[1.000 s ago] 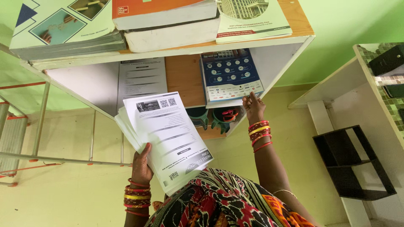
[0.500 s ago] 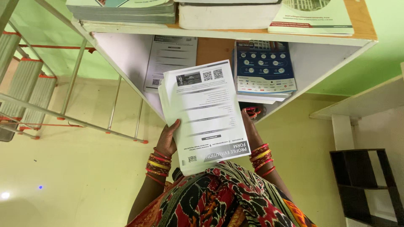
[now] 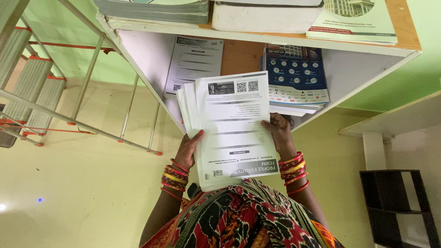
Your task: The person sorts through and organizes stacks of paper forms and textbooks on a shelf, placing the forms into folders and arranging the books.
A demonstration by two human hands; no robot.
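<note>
Here both hands — left hand [image 3: 187,152] at 9 o'clock, right hand [image 3: 279,132] at 3 — have fingers clamped on the stack of forms [image 3: 232,128]; the fanned sheets could slip loose.

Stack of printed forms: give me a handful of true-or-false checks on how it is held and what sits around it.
1. Both hands hold the stack of printed forms. True: the left hand grips its left edge and the right hand its right edge.
2. The stack lies flat on the shelf. False: it is held up in front of the shelf.
3. A blue booklet lies in the shelf's lower compartment. True.
4. The right hand's fingers touch the blue booklet. False: they are on the forms.
5. A metal ladder stands to the left of the shelf. True.
6. The black rack is full of books. False: its visible compartments hold none.
</note>
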